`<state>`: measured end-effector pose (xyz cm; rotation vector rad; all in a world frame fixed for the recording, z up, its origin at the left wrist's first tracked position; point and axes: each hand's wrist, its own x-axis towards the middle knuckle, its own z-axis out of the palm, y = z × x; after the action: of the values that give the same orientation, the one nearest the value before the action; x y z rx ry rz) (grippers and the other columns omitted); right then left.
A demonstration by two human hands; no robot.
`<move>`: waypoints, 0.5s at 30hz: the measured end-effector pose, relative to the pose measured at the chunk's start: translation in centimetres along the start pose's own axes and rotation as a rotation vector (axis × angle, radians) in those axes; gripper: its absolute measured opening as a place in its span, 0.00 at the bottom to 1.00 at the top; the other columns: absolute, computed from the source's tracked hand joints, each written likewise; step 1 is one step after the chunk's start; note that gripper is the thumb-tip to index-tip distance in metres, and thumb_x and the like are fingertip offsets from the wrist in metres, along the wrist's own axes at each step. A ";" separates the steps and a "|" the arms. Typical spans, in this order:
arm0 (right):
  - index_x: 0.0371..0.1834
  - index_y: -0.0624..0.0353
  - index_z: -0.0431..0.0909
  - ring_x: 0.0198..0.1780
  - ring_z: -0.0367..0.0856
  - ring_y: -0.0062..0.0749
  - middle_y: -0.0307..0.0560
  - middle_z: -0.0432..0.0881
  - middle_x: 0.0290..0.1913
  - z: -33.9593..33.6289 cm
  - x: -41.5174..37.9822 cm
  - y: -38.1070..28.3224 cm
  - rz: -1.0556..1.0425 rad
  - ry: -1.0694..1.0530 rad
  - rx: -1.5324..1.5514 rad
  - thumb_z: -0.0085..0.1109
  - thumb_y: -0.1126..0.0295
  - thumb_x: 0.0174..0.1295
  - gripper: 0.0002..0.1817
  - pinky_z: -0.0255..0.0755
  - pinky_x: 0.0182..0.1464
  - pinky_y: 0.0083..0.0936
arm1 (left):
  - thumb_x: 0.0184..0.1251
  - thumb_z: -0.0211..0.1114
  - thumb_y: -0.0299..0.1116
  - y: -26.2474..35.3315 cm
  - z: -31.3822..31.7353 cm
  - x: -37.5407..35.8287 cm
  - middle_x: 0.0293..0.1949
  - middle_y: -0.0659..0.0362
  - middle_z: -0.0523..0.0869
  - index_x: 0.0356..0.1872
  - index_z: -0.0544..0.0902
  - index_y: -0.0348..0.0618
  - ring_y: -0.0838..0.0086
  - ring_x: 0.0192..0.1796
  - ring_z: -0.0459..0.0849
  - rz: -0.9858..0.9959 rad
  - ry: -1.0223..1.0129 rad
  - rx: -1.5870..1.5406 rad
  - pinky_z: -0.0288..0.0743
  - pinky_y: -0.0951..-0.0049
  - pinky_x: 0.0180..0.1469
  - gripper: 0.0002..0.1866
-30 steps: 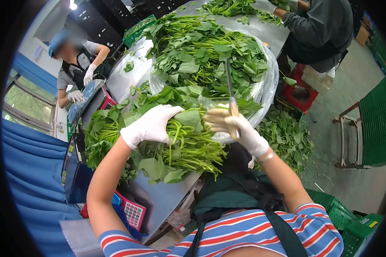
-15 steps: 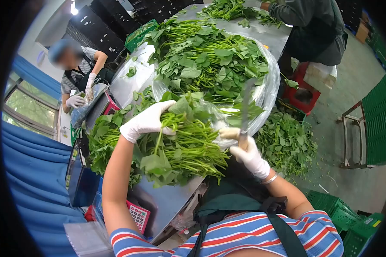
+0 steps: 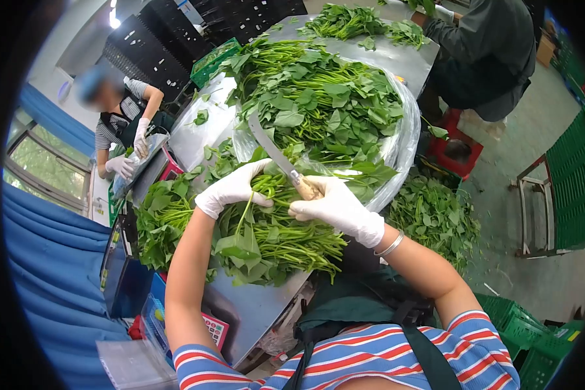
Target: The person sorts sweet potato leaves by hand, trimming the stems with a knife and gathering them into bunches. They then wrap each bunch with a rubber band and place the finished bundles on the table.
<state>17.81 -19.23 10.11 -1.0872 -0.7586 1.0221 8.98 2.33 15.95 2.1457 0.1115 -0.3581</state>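
My gloved left hand (image 3: 237,188) is closed around a small bunch of leafy green stems (image 3: 264,184) above the pile. In my gloved right hand (image 3: 341,207) is the wooden handle of a knife (image 3: 274,153); its long, slightly curved blade points up and to the left, close to the left hand's bunch. Below both hands lies a heap of cut greens (image 3: 286,244), stem ends toward the lower right. Beyond them a larger mound of the same greens (image 3: 325,97) rests on clear plastic sheeting (image 3: 406,123).
A metal table (image 3: 260,305) carries the greens. A pink calculator (image 3: 214,329) is by my left elbow. Loose greens (image 3: 435,214) lie on the floor at right, near a red stool (image 3: 458,153). Green crates (image 3: 507,318) stand lower right. Two people work across the table.
My right hand has moved left with the knife, bringing it beside my left hand. The blade now tilts left rather than standing upright. My left hand has shifted slightly right, still gripping stems.
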 end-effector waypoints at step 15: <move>0.45 0.67 0.71 0.32 0.81 0.24 0.43 0.78 0.36 1.2 1.4 -0.7 -0.132 0.145 0.247 0.59 0.73 0.58 0.14 0.78 0.32 0.17 | 0.36 0.73 0.33 -2.7 3.0 -0.7 0.44 0.61 0.79 0.52 0.73 0.38 0.78 0.45 0.75 0.096 0.313 -0.173 0.70 0.74 0.52 0.34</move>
<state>17.42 -17.62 11.21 -0.8759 -0.5620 0.8885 7.09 1.40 12.41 2.0124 0.2087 0.0452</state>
